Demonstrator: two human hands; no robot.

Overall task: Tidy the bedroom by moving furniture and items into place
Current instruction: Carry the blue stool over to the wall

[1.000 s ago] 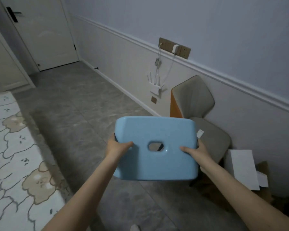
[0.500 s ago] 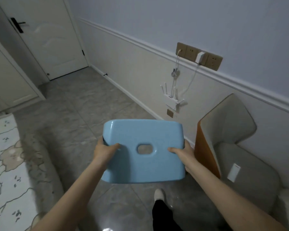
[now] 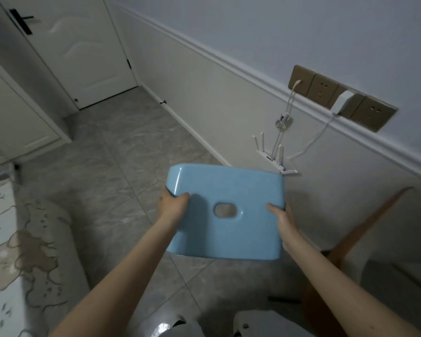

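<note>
The left hand [image 3: 171, 206] grips the left edge of the blue stool [image 3: 225, 212]: the thumb lies across the top surface and the remaining fingers curl under the rim, out of view. The right hand [image 3: 281, 218] grips the right edge in the same way, with the thumb on top and the other fingers wrapped around the side. The stool is held in the air between both hands, seat side up and tilted slightly toward the camera, above the gray tiled floor [image 3: 122, 161]. An oval hole sits at the center of the seat. Both forearms extend from the bottom of the frame up to the stool. Beyond the stool, a white router [image 3: 274, 161] is mounted on the wall, with its antennas pointing up. Cables run from it up to a row of brown sockets [image 3: 340, 103], where a white plug [image 3: 344, 100] is inserted. To the right of the stool, just beside the right forearm, stands a chair [image 3: 374, 220] with an orange-brown edge, against the wall. A patterned rug [image 3: 12, 251] covers the floor at the left. A white door [image 3: 75, 45] with a black handle is shut in the far left corner.
</note>
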